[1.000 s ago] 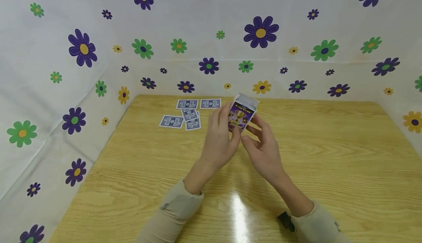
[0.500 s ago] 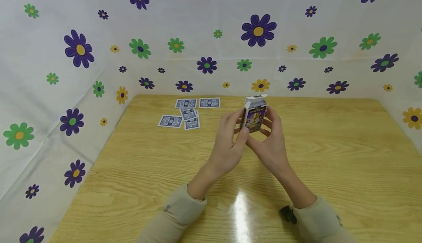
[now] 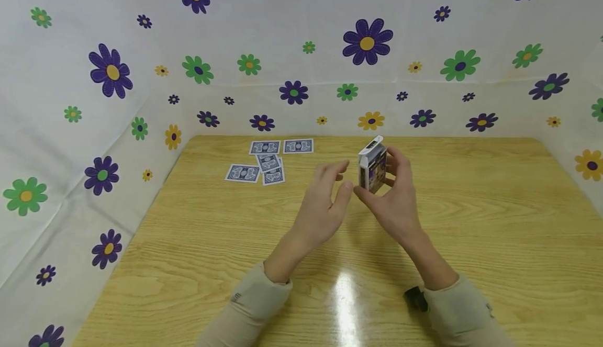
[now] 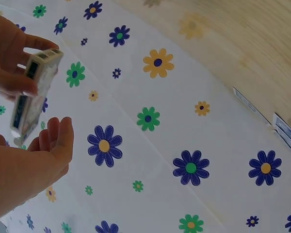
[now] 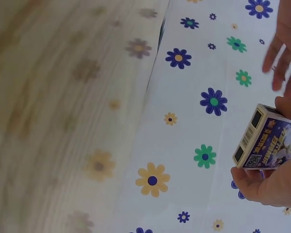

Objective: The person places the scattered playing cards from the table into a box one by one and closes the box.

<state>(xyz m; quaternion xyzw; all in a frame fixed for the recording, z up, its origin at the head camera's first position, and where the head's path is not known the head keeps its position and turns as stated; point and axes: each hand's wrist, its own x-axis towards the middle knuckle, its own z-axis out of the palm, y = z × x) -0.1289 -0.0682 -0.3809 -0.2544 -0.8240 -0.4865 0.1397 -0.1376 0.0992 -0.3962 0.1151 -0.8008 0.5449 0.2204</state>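
Observation:
My right hand [image 3: 400,205] grips a small playing card box [image 3: 376,171] above the table, thumb at its lower edge and fingers behind it. The box is purple with a printed front, and its white top flap stands raised. Just left of it, my left hand [image 3: 321,203] holds nothing, its fingers loosely bent and apart from the box. In the left wrist view the card box [image 4: 31,97] is tilted above the left fingers. A barcode side of the card box [image 5: 254,136] shows in the right wrist view. The inside of the box is hidden.
Several playing cards lie face down with blue backs at the back left of the wooden table [image 3: 212,232]; one card [image 3: 268,163] overlaps another, and a single card [image 3: 298,146] lies rightmost. A flowered cloth [image 3: 301,33] hangs behind and at the sides.
The card box has moved right and turned its narrow side towards the left. My left hand has let go of it and drawn off left, leaving it in the right hand.

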